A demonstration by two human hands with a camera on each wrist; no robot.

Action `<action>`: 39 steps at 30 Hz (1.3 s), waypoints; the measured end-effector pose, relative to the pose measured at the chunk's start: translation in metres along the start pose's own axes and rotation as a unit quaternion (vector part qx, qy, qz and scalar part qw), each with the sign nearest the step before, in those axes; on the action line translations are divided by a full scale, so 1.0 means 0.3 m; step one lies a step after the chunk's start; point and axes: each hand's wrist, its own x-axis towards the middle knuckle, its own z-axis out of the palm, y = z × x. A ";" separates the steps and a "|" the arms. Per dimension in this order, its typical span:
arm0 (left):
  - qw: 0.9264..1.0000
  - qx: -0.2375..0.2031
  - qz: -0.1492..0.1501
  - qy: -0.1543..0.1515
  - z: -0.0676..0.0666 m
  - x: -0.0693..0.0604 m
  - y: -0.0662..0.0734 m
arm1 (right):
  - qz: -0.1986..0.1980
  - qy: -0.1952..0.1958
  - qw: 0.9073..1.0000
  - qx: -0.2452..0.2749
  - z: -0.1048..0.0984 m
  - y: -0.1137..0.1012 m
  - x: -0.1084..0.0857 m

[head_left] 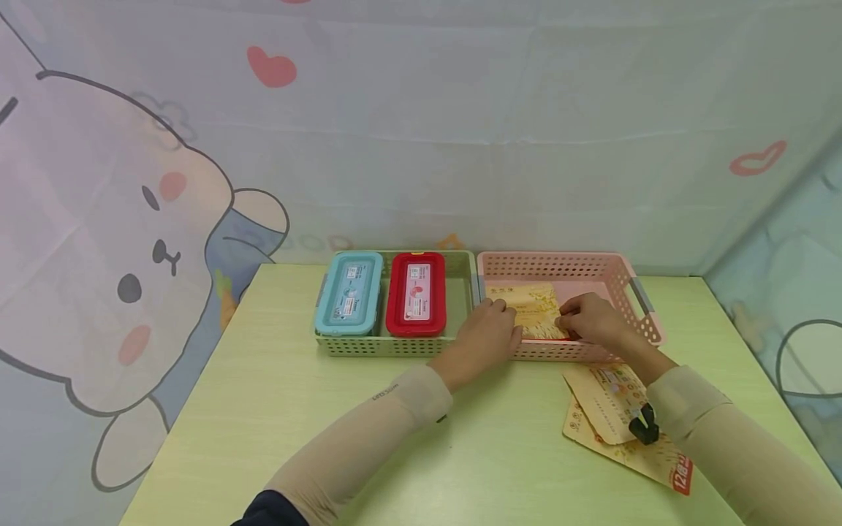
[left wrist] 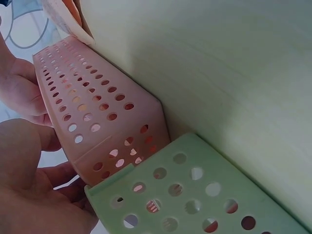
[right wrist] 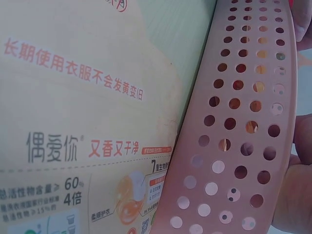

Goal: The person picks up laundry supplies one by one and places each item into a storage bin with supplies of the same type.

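A yellow laundry detergent pouch (head_left: 534,307) lies flat in the left part of the pink basket (head_left: 559,261). My left hand (head_left: 483,336) reaches over the basket's near left corner and holds the pouch by its left side, with some fingertips hidden. At the pouch's right edge, my right hand (head_left: 592,319) pinches it between thumb and bent fingers. In the left wrist view, the left hand (left wrist: 34,180) is beside the corner where the pink and green baskets meet. Two more yellow pouches (head_left: 608,409) overlap on the table below the right forearm, their print legible in the right wrist view.
A green basket (head_left: 395,348) stands against the pink one's left side. Inside it are a light-blue lidded box (head_left: 349,292) and a red lidded box (head_left: 416,292). The pale table (head_left: 368,409) runs back to a printed cloth (head_left: 421,146). A small black clip-like thing (head_left: 645,425) is at the right sleeve.
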 end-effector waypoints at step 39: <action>0.999 -0.043 -0.022 -0.021 -0.021 0.004 0.003 | -0.043 -0.035 0.996 -0.073 -0.052 -0.066 -0.026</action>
